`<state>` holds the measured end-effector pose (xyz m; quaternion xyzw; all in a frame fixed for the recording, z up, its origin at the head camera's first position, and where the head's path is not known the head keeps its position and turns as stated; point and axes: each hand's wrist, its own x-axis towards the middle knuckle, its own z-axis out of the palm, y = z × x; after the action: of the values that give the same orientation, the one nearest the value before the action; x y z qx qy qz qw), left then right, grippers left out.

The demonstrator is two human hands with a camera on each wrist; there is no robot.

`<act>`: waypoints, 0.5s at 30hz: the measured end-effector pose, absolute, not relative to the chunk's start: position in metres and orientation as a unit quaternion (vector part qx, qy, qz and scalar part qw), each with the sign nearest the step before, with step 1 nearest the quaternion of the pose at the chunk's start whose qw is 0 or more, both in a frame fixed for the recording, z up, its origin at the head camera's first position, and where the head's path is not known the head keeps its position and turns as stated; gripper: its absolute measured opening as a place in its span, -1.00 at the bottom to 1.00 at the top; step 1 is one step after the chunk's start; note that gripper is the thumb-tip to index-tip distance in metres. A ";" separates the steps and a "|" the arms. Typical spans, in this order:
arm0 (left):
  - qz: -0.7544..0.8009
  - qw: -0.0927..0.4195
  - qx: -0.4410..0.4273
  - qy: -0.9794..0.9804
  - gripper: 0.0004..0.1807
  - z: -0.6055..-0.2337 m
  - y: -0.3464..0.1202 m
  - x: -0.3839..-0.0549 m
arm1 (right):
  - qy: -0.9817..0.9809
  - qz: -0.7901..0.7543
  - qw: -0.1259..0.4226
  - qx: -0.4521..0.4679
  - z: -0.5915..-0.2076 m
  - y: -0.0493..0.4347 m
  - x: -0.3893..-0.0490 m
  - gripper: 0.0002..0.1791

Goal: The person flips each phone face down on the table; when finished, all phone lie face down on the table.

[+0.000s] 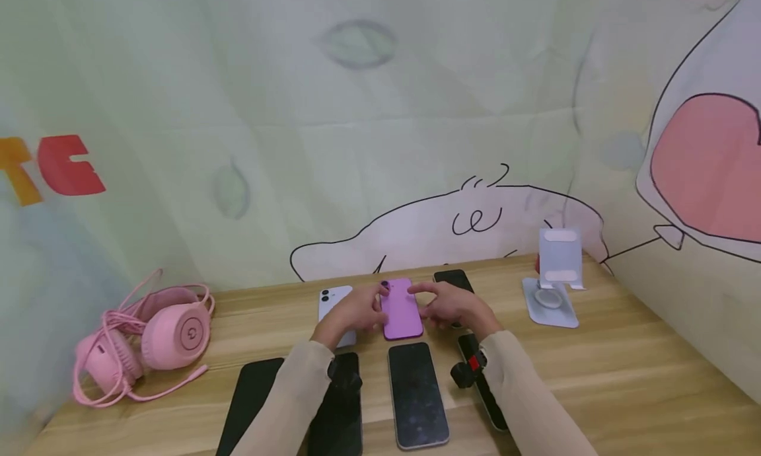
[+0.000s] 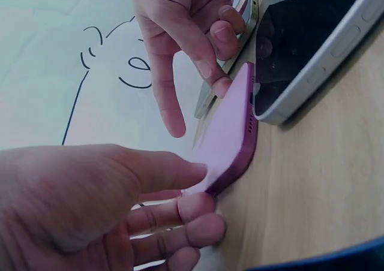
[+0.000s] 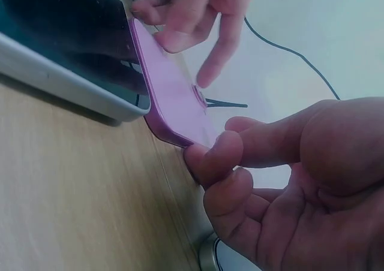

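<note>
A pink phone (image 1: 401, 310) lies back up between my two hands, its camera end away from me. My left hand (image 1: 355, 308) holds its left edge, thumb (image 2: 192, 173) overlapping the side in the left wrist view. At the right edge, my right hand (image 1: 456, 305) holds it with fingertips (image 3: 201, 163) right at the corner, index finger stretched toward the camera end. A pale phone (image 1: 333, 299) is partly hidden behind the left hand, and a dark phone (image 1: 454, 277) behind the right.
In front lie a black-screened phone (image 1: 418, 396), another dark phone (image 1: 490, 403) under the right wrist, and black devices (image 1: 252, 390) by the left sleeve. Pink headphones (image 1: 178, 337) with a coiled cable sit at left. A pale folding stand (image 1: 559, 264) stands at right.
</note>
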<state>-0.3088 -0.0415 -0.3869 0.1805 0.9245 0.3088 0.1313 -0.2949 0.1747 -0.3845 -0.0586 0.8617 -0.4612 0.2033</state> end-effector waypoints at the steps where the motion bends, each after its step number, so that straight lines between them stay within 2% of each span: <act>1: 0.305 0.134 0.185 0.925 -0.46 -0.387 -0.042 -0.308 | 0.860 -0.463 0.204 -0.058 -0.385 0.175 -0.295 -0.44; 15: 0.257 0.136 0.239 0.926 -0.53 -0.385 -0.040 -0.304 | 0.866 -0.454 0.191 -0.084 -0.384 0.194 -0.298 -0.38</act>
<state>-0.3040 -0.0404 -0.3846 0.2390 0.9265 0.2570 0.1359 -0.2980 0.1936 -0.3837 -0.0841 0.8663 -0.4536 0.1914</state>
